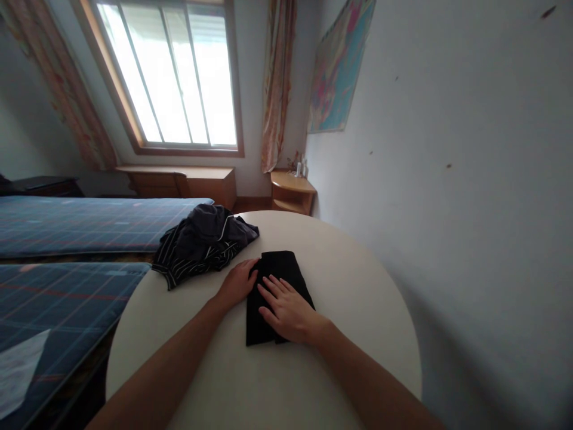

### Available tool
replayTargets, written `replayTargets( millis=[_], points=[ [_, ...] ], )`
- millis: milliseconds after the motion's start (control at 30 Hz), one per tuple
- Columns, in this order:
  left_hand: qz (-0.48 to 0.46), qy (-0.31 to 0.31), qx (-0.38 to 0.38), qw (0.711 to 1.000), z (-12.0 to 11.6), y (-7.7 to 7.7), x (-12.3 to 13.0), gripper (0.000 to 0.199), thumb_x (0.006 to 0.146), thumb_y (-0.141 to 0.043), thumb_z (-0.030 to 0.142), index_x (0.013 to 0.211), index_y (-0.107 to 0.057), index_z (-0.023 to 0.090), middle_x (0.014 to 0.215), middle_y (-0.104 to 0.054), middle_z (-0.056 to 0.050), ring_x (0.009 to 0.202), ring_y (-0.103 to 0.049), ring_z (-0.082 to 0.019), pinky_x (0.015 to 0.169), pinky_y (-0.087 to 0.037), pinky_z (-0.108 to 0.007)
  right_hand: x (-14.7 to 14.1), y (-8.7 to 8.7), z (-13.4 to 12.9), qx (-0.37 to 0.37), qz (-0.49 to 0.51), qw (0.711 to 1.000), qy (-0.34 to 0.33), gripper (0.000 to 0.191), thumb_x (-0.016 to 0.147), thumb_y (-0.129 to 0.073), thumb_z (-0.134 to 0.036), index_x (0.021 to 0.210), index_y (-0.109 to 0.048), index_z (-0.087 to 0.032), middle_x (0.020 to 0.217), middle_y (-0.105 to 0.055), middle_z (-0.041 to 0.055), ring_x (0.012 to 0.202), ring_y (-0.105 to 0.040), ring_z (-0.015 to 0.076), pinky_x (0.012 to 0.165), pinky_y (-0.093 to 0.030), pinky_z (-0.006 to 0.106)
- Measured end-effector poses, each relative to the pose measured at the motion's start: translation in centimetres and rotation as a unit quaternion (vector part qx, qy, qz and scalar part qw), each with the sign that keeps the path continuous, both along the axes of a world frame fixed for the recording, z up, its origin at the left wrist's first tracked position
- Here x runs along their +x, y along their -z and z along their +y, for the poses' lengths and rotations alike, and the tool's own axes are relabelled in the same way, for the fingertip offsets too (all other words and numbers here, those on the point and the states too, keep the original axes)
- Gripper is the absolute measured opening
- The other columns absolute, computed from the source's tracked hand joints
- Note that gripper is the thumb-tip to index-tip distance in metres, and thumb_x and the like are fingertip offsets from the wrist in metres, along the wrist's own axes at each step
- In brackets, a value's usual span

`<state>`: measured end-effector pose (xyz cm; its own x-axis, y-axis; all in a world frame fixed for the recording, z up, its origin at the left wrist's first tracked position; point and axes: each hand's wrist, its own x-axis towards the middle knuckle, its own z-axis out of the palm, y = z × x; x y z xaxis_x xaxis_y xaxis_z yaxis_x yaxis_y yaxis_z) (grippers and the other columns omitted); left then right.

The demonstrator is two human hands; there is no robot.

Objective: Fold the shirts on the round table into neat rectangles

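Note:
A black folded cloth, perhaps a garment (284, 263), lies flat on the round white table (358, 286). Its layers overlap, with one edge showing along the lower middle. My right hand (286, 307) rests palm down on top of it, fingers spread. At the cloth's left edge is my left hand (237, 280), lying low with its fingertips touching the fabric. Neither hand has lifted anything. Behind my left hand, a loose heap of dark grey and black striped clothes (203, 242) sits at the table's far left edge.
Two mattresses with blue checked covers (71, 298) stand left of the table, a sheet of paper (22, 370) on the nearer one. A white wall (447, 209) runs along the right. A small corner cabinet (293, 185) and a wooden desk (206, 173) stand at the back.

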<state>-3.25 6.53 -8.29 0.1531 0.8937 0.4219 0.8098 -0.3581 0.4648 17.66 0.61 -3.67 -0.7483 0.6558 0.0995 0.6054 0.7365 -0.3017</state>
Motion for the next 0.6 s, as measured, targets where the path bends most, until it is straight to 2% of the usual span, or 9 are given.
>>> replayTargets(
  millis=[100, 233, 333, 467, 600],
  points=[
    [0.003, -0.027, -0.005, 1.0, -0.1, -0.7, 0.2, 0.032, 0.097, -0.047, 0.031, 0.121, -0.066, 0.02, 0.122, -0.069, -0.009, 0.115, -0.063, -0.023, 0.104, -0.046, -0.035, -0.2, -0.2, -0.5, -0.003, 0.005, 1.0, -0.007, 0.066, 0.102, -0.036, -0.049, 0.155, -0.035, -0.01, 0.162, -0.027, 0.0159, 0.153, -0.016, 0.026, 0.125, -0.01, 0.045],
    [0.006, -0.102, -0.012, 0.995, -0.4, -1.6, 0.1, 0.036, 0.1, -0.044, 0.045, 0.094, -0.069, 0.02, 0.098, -0.073, -0.009, 0.097, -0.067, -0.025, 0.089, -0.05, -0.036, 0.1, -0.8, -0.6, -0.039, 0.025, 0.996, -0.083, 0.07, 0.093, -0.054, -0.047, 0.152, -0.039, -0.012, 0.159, -0.037, 0.0142, 0.151, -0.023, 0.0242, 0.125, -0.01, 0.042],
    [0.006, -0.129, -0.018, 0.991, -0.5, -1.7, -0.1, 0.033, 0.097, -0.049, 0.047, 0.088, -0.065, 0.02, 0.092, -0.072, -0.008, 0.088, -0.067, -0.024, 0.08, -0.05, -0.034, 0.3, -1.0, -0.4, -0.062, 0.047, 0.989, -0.125, 0.071, 0.087, -0.063, -0.046, 0.148, -0.046, -0.015, 0.155, -0.045, 0.0122, 0.147, -0.033, 0.0234, 0.124, -0.013, 0.04],
    [0.008, -0.141, -0.025, 0.99, -0.3, -1.2, -0.1, 0.025, 0.093, -0.055, 0.041, 0.081, -0.062, 0.02, 0.085, -0.07, -0.007, 0.081, -0.066, -0.023, 0.073, -0.049, -0.032, -0.1, -0.7, -1.1, -0.043, 0.08, 0.992, -0.089, 0.061, 0.091, -0.06, -0.046, 0.143, -0.051, -0.016, 0.148, -0.053, 0.0114, 0.142, -0.041, 0.0219, 0.124, -0.014, 0.04],
    [-0.009, -0.159, -0.029, 0.987, 0.1, -0.7, 0.2, 0.012, 0.09, -0.058, 0.031, 0.088, -0.062, 0.02, 0.08, -0.069, -0.004, 0.074, -0.066, -0.021, 0.071, -0.051, -0.03, -1.0, -0.7, -2.4, -0.016, 0.058, 0.997, -0.053, 0.07, 0.095, -0.05, -0.056, 0.151, -0.042, -0.014, 0.155, -0.043, 0.0147, 0.149, -0.028, 0.0264, 0.124, -0.01, 0.046]
  ],
)
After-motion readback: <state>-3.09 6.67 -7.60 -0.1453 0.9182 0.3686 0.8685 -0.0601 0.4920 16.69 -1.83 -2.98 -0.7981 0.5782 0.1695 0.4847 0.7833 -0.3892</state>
